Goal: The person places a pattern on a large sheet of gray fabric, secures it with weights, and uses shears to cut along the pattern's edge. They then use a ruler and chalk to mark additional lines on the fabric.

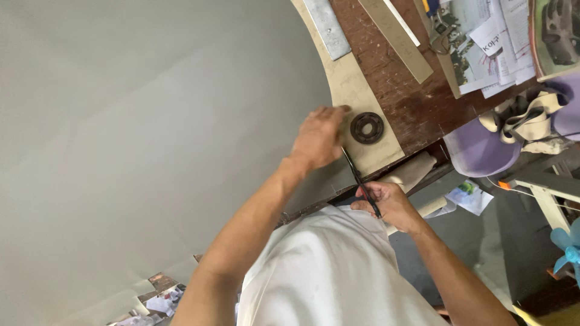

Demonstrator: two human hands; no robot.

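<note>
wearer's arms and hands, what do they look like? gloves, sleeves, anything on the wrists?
Both arms are bare up to the frame edge. No gloves on the left hand or right hand, and no watch, rings or bands visible. The only clothing in view is a plain white shirt over the torso.

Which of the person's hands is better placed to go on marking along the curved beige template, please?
Probably the right hand: it already holds the black pen, whose tip reaches the curved beige template. The left hand is pressing flat on that template beside the dark ring.
</note>
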